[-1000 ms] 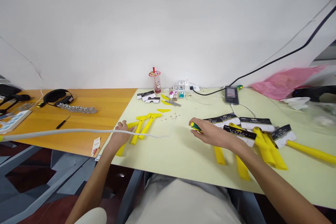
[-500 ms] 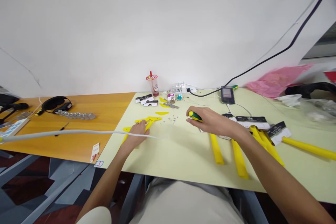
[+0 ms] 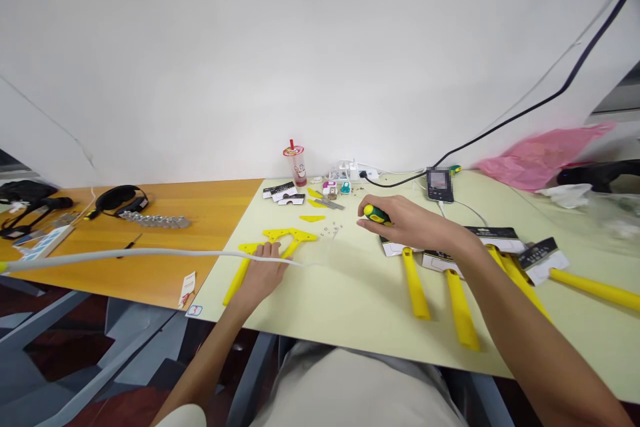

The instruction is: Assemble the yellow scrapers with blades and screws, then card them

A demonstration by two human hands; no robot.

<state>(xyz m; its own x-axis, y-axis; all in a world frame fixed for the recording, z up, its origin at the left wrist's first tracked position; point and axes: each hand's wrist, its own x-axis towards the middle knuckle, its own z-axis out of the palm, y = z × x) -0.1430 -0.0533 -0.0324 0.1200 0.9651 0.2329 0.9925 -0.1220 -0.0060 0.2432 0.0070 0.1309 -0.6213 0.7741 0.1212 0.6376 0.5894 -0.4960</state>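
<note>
My left hand (image 3: 264, 273) is closed around the handle of a yellow T-shaped scraper (image 3: 300, 236), whose wide head points away from me. Beside it lie more yellow T-shaped pieces, with one handle (image 3: 236, 283) reaching toward the table's front edge; the hand partly covers them. In my right hand (image 3: 400, 219), raised over the table, is a screwdriver with a green and yellow handle (image 3: 376, 214); its shaft is not visible. Between the hands are several small metal bits (image 3: 330, 229), too small to name. Just behind them rests a flat yellow blade-shaped piece (image 3: 313, 218).
Several yellow handles (image 3: 416, 287) with black-and-white cards lie at right. A lidded cup (image 3: 296, 167), cards (image 3: 283, 193), chargers (image 3: 350, 170) and a small screened device (image 3: 440, 185) stand toward the wall. A white cable (image 3: 150, 252) crosses in front at left.
The view has shifted slightly. My left hand has drawn back a little, so more of the yellow scraper heads shows. My right hand still holds the screwdriver in about the same place.
</note>
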